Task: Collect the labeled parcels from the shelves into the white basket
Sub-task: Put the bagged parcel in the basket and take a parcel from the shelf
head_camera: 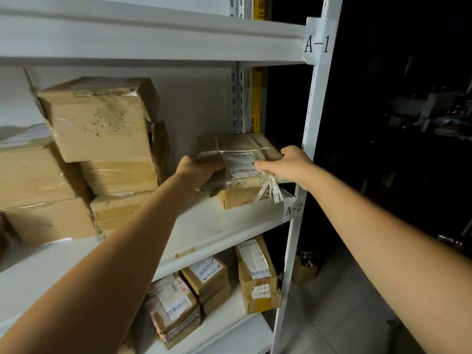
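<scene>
Brown parcel with a white label and plastic string sat at the right end of the A-2 shelf, over a small box; couldn't tell if they touched. Label print was too blurred to read. Most fingers were hidden behind the parcel. Left hand gripped its left end, and right hand gripped its right end, thumb on the label. Cardboard stack was cut off at the left.
</scene>
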